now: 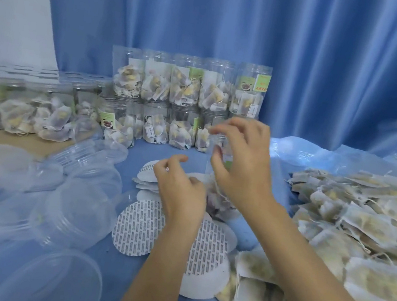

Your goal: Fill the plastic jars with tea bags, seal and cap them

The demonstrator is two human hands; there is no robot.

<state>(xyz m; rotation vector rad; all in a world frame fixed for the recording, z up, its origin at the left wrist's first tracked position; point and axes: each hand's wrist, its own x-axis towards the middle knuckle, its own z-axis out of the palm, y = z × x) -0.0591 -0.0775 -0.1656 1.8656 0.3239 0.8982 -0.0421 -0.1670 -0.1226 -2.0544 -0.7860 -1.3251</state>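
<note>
In the head view, your right hand point(239, 162) sits at the centre of the frame, its fingers curled around the top of a clear plastic jar point(210, 178) standing on the blue cloth point(119, 262); motion blur hides just how the grip closes. Your left hand point(181, 189) hovers just left of it, fingers loosely curled and holding nothing, above the round seal liners point(138, 229) scattered at lower centre. Loose tea bags point(351, 226) heap up along the right side. Clear lids point(71, 210) crowd the lower left. Filled jars point(187, 101) stand stacked in 2 rows at upper centre, before the blue curtain point(263, 30).
</note>
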